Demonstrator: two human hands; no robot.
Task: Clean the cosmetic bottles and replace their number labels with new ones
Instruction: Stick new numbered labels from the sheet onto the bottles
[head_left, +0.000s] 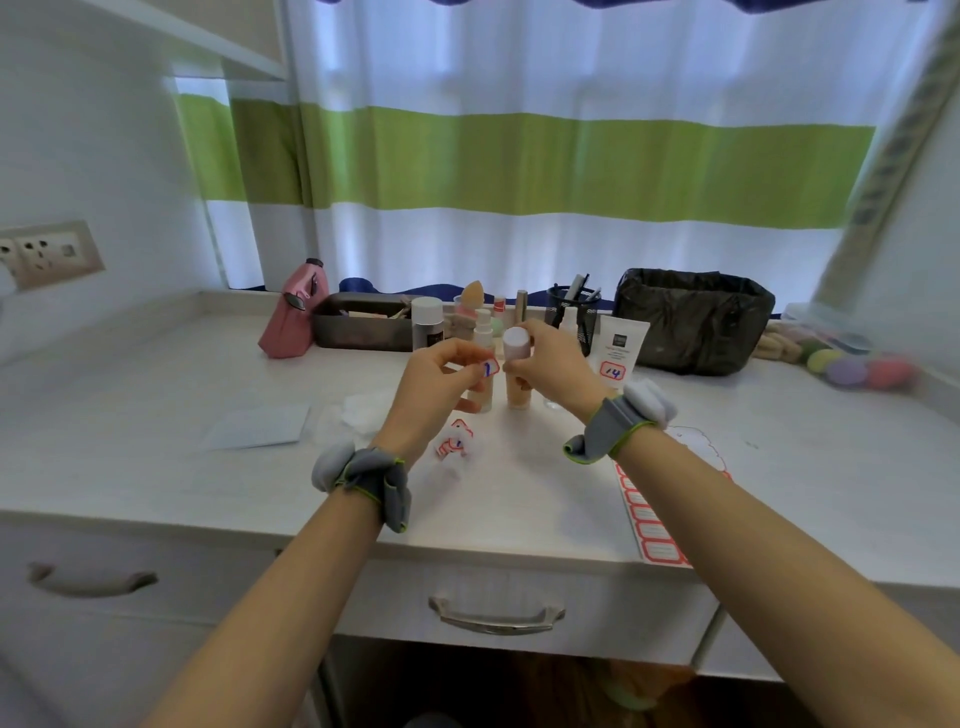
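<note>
My left hand (441, 379) pinches a small red-bordered number label (489, 369) just left of a beige foundation bottle (518, 387) with a white cap. My right hand (556, 364) grips that bottle, which stands on the white desk (519, 509). A second pale bottle (482, 338) stands behind my left fingers. A white tube (621, 353) marked 14 stands to the right. Crumpled peeled labels (453, 441) lie by my left wrist. A sheet of blank red labels (652, 530) lies under my right forearm.
Along the back stand a pink pouch (293, 317), a dark tray (361, 322), a white-capped bottle (427, 322), a mesh pen cup (574, 306) and a bin lined with a black bag (693, 319). Cotton pads (358, 410) and a wipe packet (257, 426) lie at left. Coloured sponges (852, 366) sit far right.
</note>
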